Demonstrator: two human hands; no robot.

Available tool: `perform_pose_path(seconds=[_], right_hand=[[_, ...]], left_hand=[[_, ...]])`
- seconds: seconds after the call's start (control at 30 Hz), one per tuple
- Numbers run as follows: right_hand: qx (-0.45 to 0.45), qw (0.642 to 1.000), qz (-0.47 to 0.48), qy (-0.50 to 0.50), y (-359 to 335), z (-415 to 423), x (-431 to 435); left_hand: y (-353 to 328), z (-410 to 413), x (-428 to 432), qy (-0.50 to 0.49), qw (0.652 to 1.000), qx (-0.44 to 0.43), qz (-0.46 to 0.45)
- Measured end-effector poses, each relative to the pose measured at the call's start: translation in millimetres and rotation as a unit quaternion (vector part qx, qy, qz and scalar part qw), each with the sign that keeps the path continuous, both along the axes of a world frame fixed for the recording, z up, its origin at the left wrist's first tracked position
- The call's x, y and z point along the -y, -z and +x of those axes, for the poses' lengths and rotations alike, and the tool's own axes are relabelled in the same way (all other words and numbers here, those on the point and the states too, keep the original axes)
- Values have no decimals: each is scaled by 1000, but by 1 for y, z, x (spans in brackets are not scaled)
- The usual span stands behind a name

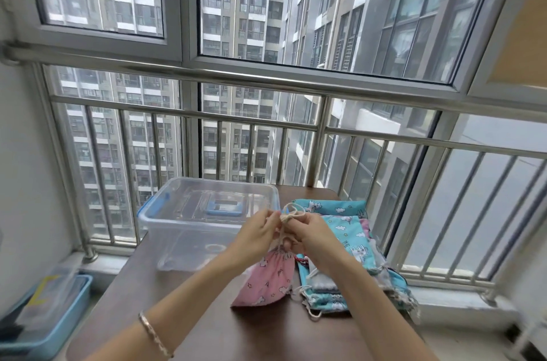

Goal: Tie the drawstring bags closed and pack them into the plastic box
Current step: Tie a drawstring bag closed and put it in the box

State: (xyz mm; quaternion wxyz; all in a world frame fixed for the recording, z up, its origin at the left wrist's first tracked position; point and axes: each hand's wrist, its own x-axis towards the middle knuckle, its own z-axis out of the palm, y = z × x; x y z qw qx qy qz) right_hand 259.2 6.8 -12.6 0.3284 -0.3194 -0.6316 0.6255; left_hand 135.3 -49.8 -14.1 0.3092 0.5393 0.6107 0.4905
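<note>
Mid-knot on the pink bag [268,280] right now. Both hands are up in front of me: my left hand [257,235] is pinching one end of the cream drawstring [291,214] and my right hand [310,236] is pinching the other, with a little loop sitting up between my fingertips. I hold it raised like this so the bag's own weight keeps the neck gathered while I pull the cord snug. The neck already looks cinched, and the bottom corner seems to rest on the brown table [207,325], though I can't say for sure. The clear plastic box [183,221] sits just behind my left hand, open and with no bags in it as far as I can see, so dropping this one in should be a short move once the knot holds. The rest of the bags, mostly blue ones [343,230], are stacked flat under and beyond my right hand, near enough to grab the next. I'd say I'm early in the job, since that pile is still loose-stringed.
</note>
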Motion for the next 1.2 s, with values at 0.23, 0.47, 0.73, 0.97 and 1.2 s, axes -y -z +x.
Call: perform_pose_path(seconds=[0.23, 0.47, 0.73, 0.97, 1.2], right_hand=[[24, 995, -8, 96, -1, -6, -4], [65, 998, -1, 8, -7, 13, -12], [186, 949, 250, -38, -8, 11, -1], [255, 903, 344, -42, -7, 6, 6], [257, 917, 305, -26, -10, 6, 5]], left_hand=[[2, -8, 1, 78, 990, -26, -113], [1, -20, 1, 94, 981, 51, -160], [-19, -24, -3, 156, 947, 31, -278], [-33, -32, -7, 193, 888, 32, -416], [-34, -35, -2, 152, 939, -69, -301]])
